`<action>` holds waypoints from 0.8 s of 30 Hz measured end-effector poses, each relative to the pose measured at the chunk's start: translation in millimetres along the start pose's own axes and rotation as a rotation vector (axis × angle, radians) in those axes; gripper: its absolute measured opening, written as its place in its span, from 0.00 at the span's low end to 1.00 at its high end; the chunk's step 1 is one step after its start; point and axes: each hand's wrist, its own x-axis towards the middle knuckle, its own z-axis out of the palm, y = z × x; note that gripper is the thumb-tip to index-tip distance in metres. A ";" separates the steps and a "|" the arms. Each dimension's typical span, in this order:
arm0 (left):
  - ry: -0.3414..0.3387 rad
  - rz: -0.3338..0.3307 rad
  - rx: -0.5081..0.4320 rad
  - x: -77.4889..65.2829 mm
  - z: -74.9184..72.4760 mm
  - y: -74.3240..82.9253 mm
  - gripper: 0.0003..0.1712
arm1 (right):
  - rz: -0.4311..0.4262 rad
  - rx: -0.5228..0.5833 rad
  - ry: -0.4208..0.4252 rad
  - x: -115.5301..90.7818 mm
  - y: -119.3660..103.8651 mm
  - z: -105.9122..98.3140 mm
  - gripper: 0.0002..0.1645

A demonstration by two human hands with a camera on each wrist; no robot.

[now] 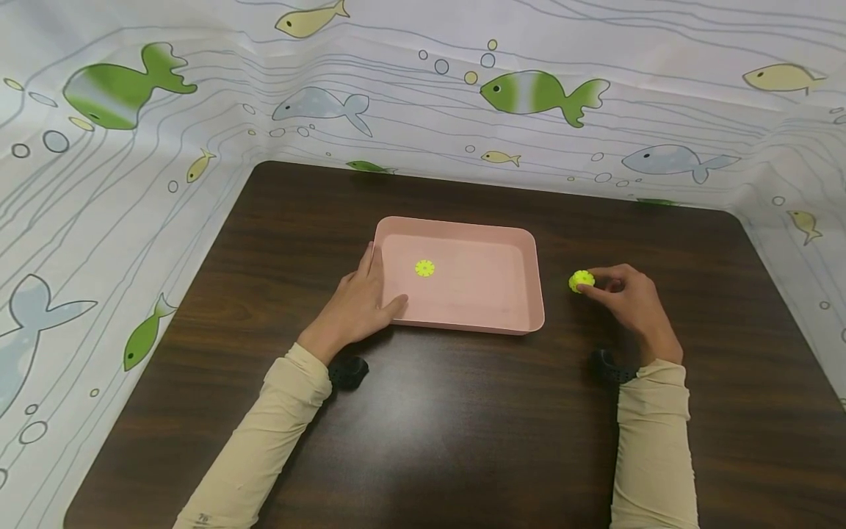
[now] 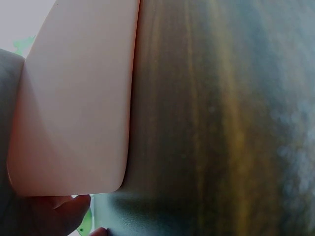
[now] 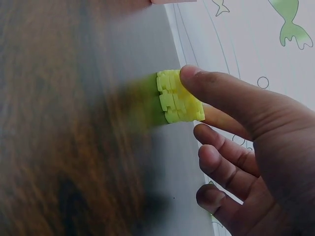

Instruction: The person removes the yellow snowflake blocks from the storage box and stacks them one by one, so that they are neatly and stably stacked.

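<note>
On the table sits a shallow pink tray (image 1: 463,294) with one yellow-green notched disc (image 1: 425,268) lying flat inside, left of its middle. My left hand (image 1: 353,305) holds the tray at its near left corner, fingers along the outside of the left wall and thumb over the near rim. The left wrist view shows the tray's near wall (image 2: 78,108) up close. Right of the tray, my right hand (image 1: 628,294) pinches a small stack of yellow-green notched discs (image 3: 177,98) between thumb and index finger. The other fingers curl loosely below, apart from the stack.
The dark wood table (image 1: 423,411) runs under both forearms. A white sheet (image 1: 423,95) printed with fish rises along its back and sides. Black straps with a small device (image 1: 349,373) are on both wrists.
</note>
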 end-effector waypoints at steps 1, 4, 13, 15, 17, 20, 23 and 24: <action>0.001 0.000 -0.001 -0.1 -0.1 0.0 0.58 | 0.002 -0.001 0.003 0.0 -0.6 -0.3 0.30; 0.003 0.002 -0.004 -0.2 0.1 -0.7 0.58 | -0.005 0.001 0.023 0.1 -2.9 -1.3 0.32; 0.004 -0.006 -0.022 -1.6 -1.0 -1.1 0.57 | -0.100 0.074 0.153 9.7 -41.2 4.0 0.30; 0.005 -0.009 -0.027 -2.0 -1.5 -0.6 0.58 | -0.138 0.105 0.163 15.1 -56.5 9.2 0.29; 0.007 -0.010 -0.031 -2.1 -2.0 0.2 0.58 | -0.182 0.121 0.165 21.3 -71.5 16.8 0.26; 0.011 -0.012 -0.025 -1.8 -1.4 0.1 0.58 | -0.250 0.155 0.152 30.2 -93.5 30.9 0.23; 0.014 -0.014 -0.028 -1.7 -0.1 -0.6 0.58 | -0.287 0.185 0.110 37.2 -114.0 47.1 0.23; 0.015 -0.016 -0.030 -1.8 0.5 -0.8 0.58 | -0.299 0.198 0.094 39.0 -120.8 52.5 0.23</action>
